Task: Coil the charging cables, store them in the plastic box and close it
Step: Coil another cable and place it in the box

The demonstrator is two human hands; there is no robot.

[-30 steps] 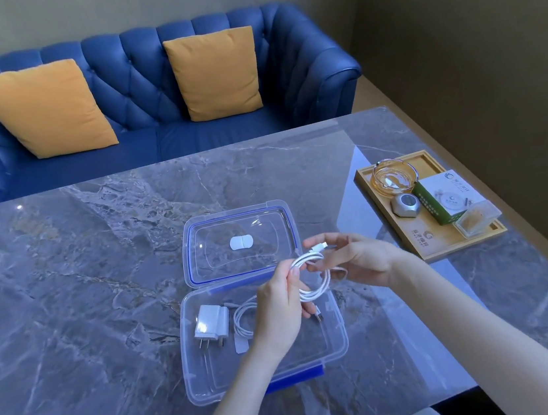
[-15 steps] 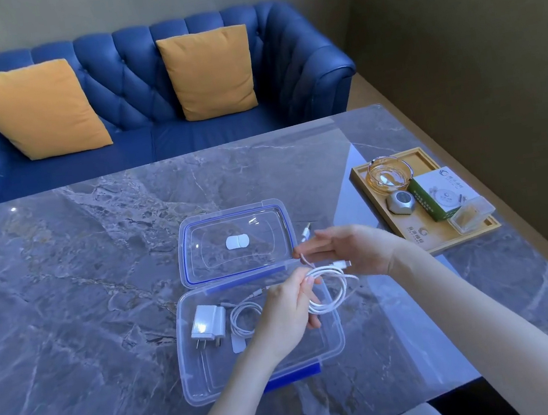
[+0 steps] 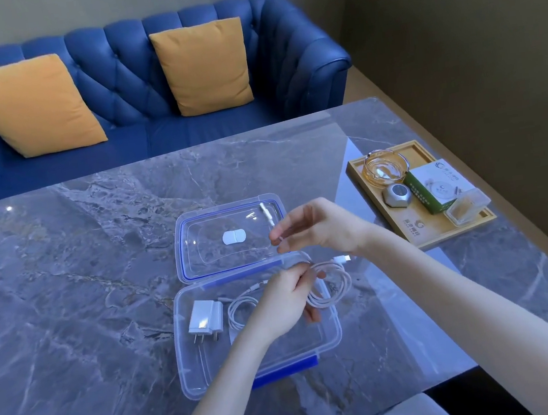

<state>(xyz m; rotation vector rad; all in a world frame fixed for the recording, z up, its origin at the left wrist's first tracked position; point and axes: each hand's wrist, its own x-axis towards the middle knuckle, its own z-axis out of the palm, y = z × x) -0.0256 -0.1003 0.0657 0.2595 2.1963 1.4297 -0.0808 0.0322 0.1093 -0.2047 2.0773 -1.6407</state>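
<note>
A clear plastic box (image 3: 330, 338) with blue trim lies open on the marble table, its lid (image 3: 203, 260) flat behind it. Inside lie a white charger plug (image 3: 205, 317) and a coiled white cable (image 3: 240, 309). My left hand (image 3: 284, 302) pinches a second white cable (image 3: 335, 286), looped into a coil over the box's right side. My right hand (image 3: 319, 226) holds that cable's loose end above the lid, and its connector (image 3: 266, 210) sticks up past my fingers. The other connector (image 3: 343, 259) juts out to the right of the coil.
A wooden tray (image 3: 407, 239) at the table's right edge carries a glass ashtray (image 3: 385, 167), a grey puck (image 3: 398, 195), a green-and-white carton (image 3: 439, 188) and a small clear box (image 3: 468, 209). A blue sofa (image 3: 133, 86) with two orange cushions stands behind the table.
My right hand has drawn the cable's free end up and back over the lid. My left hand has lowered the coil toward the box's right side.
</note>
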